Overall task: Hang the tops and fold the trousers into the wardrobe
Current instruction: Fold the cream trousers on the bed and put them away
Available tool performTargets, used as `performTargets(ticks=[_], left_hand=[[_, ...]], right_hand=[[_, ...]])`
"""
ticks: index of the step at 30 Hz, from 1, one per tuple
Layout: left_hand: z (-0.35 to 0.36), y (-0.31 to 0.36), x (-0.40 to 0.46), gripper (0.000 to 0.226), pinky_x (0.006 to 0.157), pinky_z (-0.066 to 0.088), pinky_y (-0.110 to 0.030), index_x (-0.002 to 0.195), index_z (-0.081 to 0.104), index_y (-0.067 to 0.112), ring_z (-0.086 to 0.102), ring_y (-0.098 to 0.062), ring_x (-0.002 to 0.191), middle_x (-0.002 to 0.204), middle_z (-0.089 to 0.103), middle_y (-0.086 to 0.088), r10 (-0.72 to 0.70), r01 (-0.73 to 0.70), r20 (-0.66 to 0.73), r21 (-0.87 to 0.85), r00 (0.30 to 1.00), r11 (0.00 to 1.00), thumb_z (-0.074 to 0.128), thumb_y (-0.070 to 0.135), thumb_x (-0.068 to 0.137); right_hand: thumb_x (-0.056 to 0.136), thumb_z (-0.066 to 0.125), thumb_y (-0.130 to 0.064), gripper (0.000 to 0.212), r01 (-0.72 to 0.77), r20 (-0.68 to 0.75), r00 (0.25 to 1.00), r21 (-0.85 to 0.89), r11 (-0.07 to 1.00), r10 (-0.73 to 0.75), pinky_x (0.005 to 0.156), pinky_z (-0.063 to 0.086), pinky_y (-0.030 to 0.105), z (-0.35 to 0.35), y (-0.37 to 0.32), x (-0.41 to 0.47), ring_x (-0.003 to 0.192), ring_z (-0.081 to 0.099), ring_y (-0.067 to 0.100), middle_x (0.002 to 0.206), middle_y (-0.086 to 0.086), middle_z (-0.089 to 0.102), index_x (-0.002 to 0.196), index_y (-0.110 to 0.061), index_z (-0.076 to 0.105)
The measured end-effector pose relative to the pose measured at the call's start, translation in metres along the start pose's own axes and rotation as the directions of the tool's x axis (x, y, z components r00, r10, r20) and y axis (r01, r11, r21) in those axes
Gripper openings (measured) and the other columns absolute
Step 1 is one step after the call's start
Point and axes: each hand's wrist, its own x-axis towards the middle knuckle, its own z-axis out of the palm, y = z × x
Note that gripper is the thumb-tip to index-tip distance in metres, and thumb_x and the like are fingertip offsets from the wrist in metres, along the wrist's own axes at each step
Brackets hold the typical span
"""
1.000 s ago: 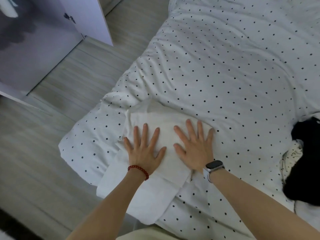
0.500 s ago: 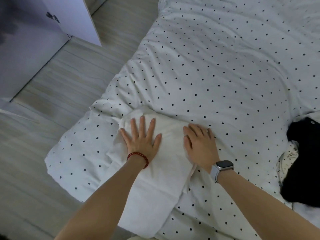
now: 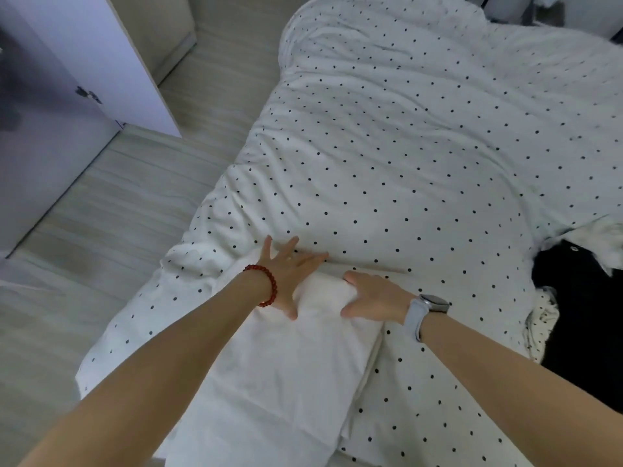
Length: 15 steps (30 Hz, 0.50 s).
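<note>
Head view looks down on a bed covered by a white duvet (image 3: pixel 404 163) with small black dots. Near its front corner lies a plain white garment (image 3: pixel 286 375), folded into a long flat shape that runs toward the person. Its far end bulges up between the two hands. The left hand (image 3: pixel 290 274), with a red bead bracelet (image 3: pixel 266 286) on the wrist, lies flat with fingers spread, pressing on the far edge of the fabric. The right hand (image 3: pixel 374 298), with a smartwatch (image 3: pixel 428 308) on the wrist, has its fingers curled round the raised fold and grips it. A black garment (image 3: pixel 580 315) sits on the bed at the right edge. An open wardrobe door (image 3: pixel 111 62) stands over the pale wood floor (image 3: pixel 118 214) to the left.
</note>
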Motion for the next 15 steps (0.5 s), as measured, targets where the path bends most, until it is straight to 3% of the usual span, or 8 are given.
performTargets(ticks=[3, 5, 7, 8, 10, 12, 14, 15], left_hand=[[-0.031, 0.001, 0.001, 0.093, 0.112, -0.001, -0.06, 0.146, 0.017, 0.031, 0.027, -0.02, 0.138, 0.145, 0.035, 0.006, -0.011, 0.018, 0.115, -0.066, 0.993, 0.998, 0.073, 0.036, 0.071], [-0.053, -0.004, -0.001, 0.063, 0.112, 0.021, -0.049, 0.127, 0.045, 0.029, 0.052, -0.02, 0.114, 0.124, 0.055, 0.006, -0.037, 0.052, 0.109, -0.141, 0.993, 0.989, 0.073, 0.036, 0.071], [-0.078, -0.006, -0.001, 0.035, 0.09, 0.046, -0.035, 0.098, 0.057, 0.026, 0.059, -0.02, 0.088, 0.1, 0.062, 0.004, -0.047, 0.056, 0.062, -0.144, 0.997, 0.988, 0.072, 0.038, 0.069], [-0.089, -0.006, 0.0, 0.029, 0.077, 0.048, -0.03, 0.09, 0.057, 0.025, 0.059, -0.02, 0.082, 0.094, 0.062, 0.004, -0.053, 0.057, 0.028, -0.14, 0.998, 0.988, 0.072, 0.038, 0.069], [-0.122, 0.0, 0.005, 0.024, 0.071, 0.039, -0.028, 0.086, 0.056, 0.024, 0.056, -0.019, 0.079, 0.093, 0.058, 0.003, -0.05, 0.04, -0.123, -0.08, 0.991, 0.996, 0.069, 0.038, 0.072], [-0.154, 0.005, 0.012, 0.023, 0.077, 0.031, -0.03, 0.093, 0.057, 0.022, 0.053, -0.019, 0.085, 0.098, 0.052, 0.002, -0.028, 0.04, -0.335, 0.03, 0.942, 0.999, 0.064, 0.038, 0.078], [-0.178, 0.01, 0.021, 0.03, 0.085, 0.031, -0.033, 0.106, 0.058, 0.02, 0.051, -0.021, 0.1, 0.106, 0.056, 0.001, -0.025, 0.104, -0.529, 0.12, 0.849, 0.987, 0.062, 0.038, 0.082], [-0.185, 0.014, 0.027, 0.033, 0.086, 0.033, -0.034, 0.108, 0.06, 0.019, 0.052, -0.022, 0.101, 0.105, 0.059, 0.0, -0.008, 0.143, -0.649, 0.157, 0.76, 0.977, 0.066, 0.036, 0.08]], right_hand=[[0.08, 0.064, -0.026, 0.035, 0.068, -0.033, 0.997, 0.027, 0.997, -0.067, 0.077, 0.041, 0.031, -0.011, -0.002, -0.009, 0.096, 0.053, 0.02, 0.107, -0.002, 0.056, 0.111, -0.02, 0.049], [0.08, 0.063, -0.022, 0.032, 0.093, -0.07, 0.994, 0.061, 0.994, -0.088, 0.076, 0.042, 0.03, -0.028, -0.005, -0.016, 0.093, 0.054, 0.019, 0.105, -0.002, 0.058, 0.109, -0.019, 0.051], [0.079, 0.061, -0.018, 0.032, 0.103, -0.115, 0.989, 0.076, 0.992, -0.094, 0.08, 0.047, 0.034, -0.05, -0.006, -0.022, 0.095, 0.057, 0.023, 0.106, 0.0, 0.06, 0.109, -0.019, 0.051], [0.078, 0.06, -0.016, 0.031, 0.102, -0.139, 0.986, 0.074, 0.992, -0.091, 0.08, 0.047, 0.035, -0.063, -0.005, -0.025, 0.096, 0.058, 0.024, 0.104, 0.001, 0.06, 0.107, -0.019, 0.051], [0.079, 0.056, -0.013, 0.029, 0.083, -0.24, 0.968, 0.04, 0.996, -0.071, 0.076, 0.045, 0.034, -0.097, -0.002, -0.031, 0.094, 0.058, 0.025, 0.103, 0.001, 0.06, 0.107, -0.02, 0.05], [0.084, 0.051, -0.012, 0.028, 0.045, -0.39, 0.919, -0.058, 0.997, -0.064, 0.071, 0.041, 0.031, -0.131, 0.001, -0.037, 0.093, 0.058, 0.026, 0.103, 0.002, 0.061, 0.11, -0.019, 0.049], [0.088, 0.047, -0.011, 0.026, -0.019, -0.566, 0.819, -0.196, 0.98, -0.097, 0.071, 0.034, 0.03, -0.158, 0.007, -0.041, 0.093, 0.058, 0.026, 0.104, 0.003, 0.06, 0.114, -0.018, 0.049], [0.089, 0.046, -0.01, 0.026, -0.059, -0.65, 0.749, -0.263, 0.963, -0.132, 0.072, 0.03, 0.031, -0.168, 0.012, -0.042, 0.092, 0.057, 0.026, 0.102, 0.003, 0.06, 0.113, -0.017, 0.049]])
